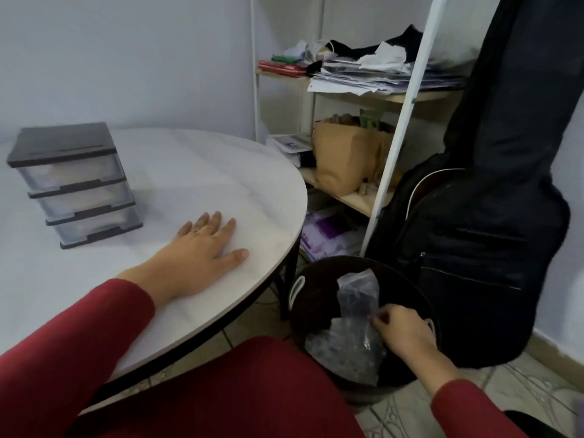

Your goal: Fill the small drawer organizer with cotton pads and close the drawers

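A small drawer organizer [74, 181] with a black frame and three clear drawers stands at the left of the round white table [202, 184]; all three drawers look pushed in. My left hand [202, 248] lies flat on the tabletop, fingers spread, to the right of the organizer and apart from it. My right hand [401, 327] reaches down into a dark round bin [316, 279] beside the table and pinches a crumpled clear plastic bag [354, 305]. What the bag holds cannot be made out.
A shelf unit [357, 99] stacked with papers, a brown paper bag [344, 156] and boxes stands behind the bin. A black guitar case [493, 216] leans at the right against the wall. The table edge curves close to the bin.
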